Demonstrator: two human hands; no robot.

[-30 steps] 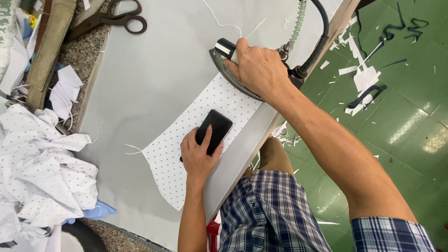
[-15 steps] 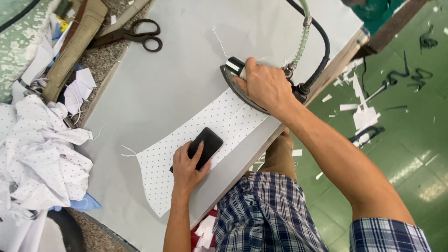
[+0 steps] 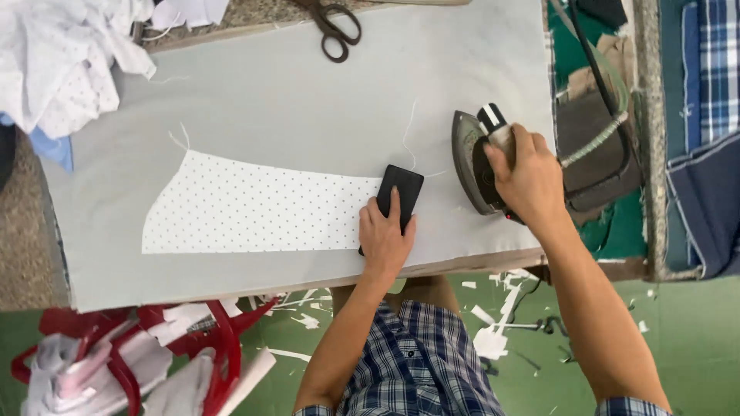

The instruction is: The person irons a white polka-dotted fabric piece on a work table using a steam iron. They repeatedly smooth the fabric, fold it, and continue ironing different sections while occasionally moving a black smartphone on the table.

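Observation:
A white dotted fabric piece (image 3: 247,208) lies flat on the grey ironing board (image 3: 308,92). My left hand (image 3: 383,235) presses a black rectangular block (image 3: 401,192) onto the fabric's right end. My right hand (image 3: 528,177) grips the handle of a dark metal iron (image 3: 469,158), which stands on the board just right of the block, off the fabric. A hose and cable (image 3: 597,131) run from the iron to the right.
Scissors (image 3: 331,27) lie at the board's far edge. A heap of white dotted cloth (image 3: 62,62) sits at the upper left. A red basket with scraps (image 3: 146,354) stands on the green floor (image 3: 694,339), among paper scraps. Blue and plaid fabric (image 3: 709,139) lies at the right.
The view has turned, so the board now lies level. The iron has slid off the fabric's right end onto bare board. My left hand still holds the black block in place.

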